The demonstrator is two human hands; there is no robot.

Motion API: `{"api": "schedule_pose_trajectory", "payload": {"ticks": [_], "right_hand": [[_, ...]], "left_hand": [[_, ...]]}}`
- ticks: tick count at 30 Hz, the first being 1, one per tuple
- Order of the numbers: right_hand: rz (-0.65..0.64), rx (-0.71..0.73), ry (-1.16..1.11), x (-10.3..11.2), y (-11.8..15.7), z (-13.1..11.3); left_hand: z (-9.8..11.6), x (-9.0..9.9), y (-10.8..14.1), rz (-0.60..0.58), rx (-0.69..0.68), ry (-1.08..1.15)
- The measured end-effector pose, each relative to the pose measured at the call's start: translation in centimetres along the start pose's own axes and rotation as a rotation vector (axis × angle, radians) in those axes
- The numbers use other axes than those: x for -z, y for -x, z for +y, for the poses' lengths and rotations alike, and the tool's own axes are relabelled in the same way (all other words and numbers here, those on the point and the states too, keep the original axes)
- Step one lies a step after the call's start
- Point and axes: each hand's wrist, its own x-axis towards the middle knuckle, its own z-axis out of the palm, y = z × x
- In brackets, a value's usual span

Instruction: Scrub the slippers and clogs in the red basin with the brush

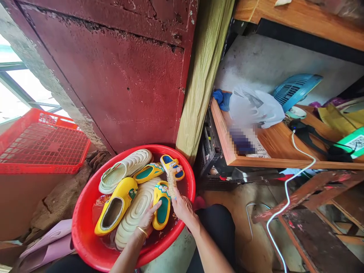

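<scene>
My left hand [149, 218] grips a small yellow slipper [157, 219] with a green insole over the red basin [77, 218]. In my right hand [182, 204] is a scrub brush [171, 182], its pale bristles showing beside the slipper's decorated toe. Around them in the basin lie a yellow closed-toe shoe [125, 191] with a green figure on it, a yellow slipper [149, 171] and a small blue-lined pair [170, 163]. Two large cream slippers also lie there, one at the back [125, 168] and one sole-up [136, 212] partly under my left hand. Shallow water surrounds the shoes.
Lilac slippers [47, 242] lie left of the basin, below a red plastic crate [42, 142]. A dark red door [113, 79] stands behind. To the right are a wooden desk [273, 146] with a blue fan [297, 91], a hanging white cable [287, 197] and a worn wooden stool [309, 223].
</scene>
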Motion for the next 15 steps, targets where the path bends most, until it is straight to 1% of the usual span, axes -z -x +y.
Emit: {"api": "schedule_pose_trajectory", "payload": {"ticks": [2,4,8,15], "right_hand": [[-0.021,-0.003,0.027,0.06,-0.06,-0.02],[-0.037,0.000,0.041,0.12,-0.11,0.00],[-0.051,0.014,0.059,0.25,-0.19,-0.01],[-0.076,0.004,0.143,0.38,-0.09,-0.22]], "left_hand": [[-0.11,-0.08,0.05,-0.050,0.006,0.035],[-0.17,-0.03,0.12,-0.075,0.007,0.036],[-0.19,0.17,0.09,-0.054,0.007,0.006],[-0.37,-0.06,0.19,-0.002,0.059,0.080]]}}
